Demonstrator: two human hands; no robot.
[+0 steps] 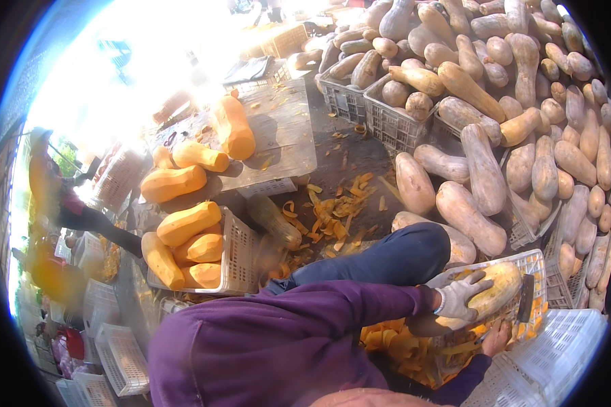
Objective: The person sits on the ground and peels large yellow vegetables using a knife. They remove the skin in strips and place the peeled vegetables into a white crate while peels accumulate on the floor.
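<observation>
My left hand, in a pale work glove, presses on a long butternut-type squash lying over a white plastic crate. The squash has mottled tan and yellowish skin, and its lower end is partly shaded. My right hand is bare and closed around the handle of a knife with a broad dark blade. This blade stands just beyond the squash's far end. Orange peelings lie thickly below my arms and in the crate.
Unpeeled squashes lie piled ahead, several in crates. Peeled orange squashes fill another crate; more rest on a board. Stacked white crates stand beside my right hand. Another person is at far left.
</observation>
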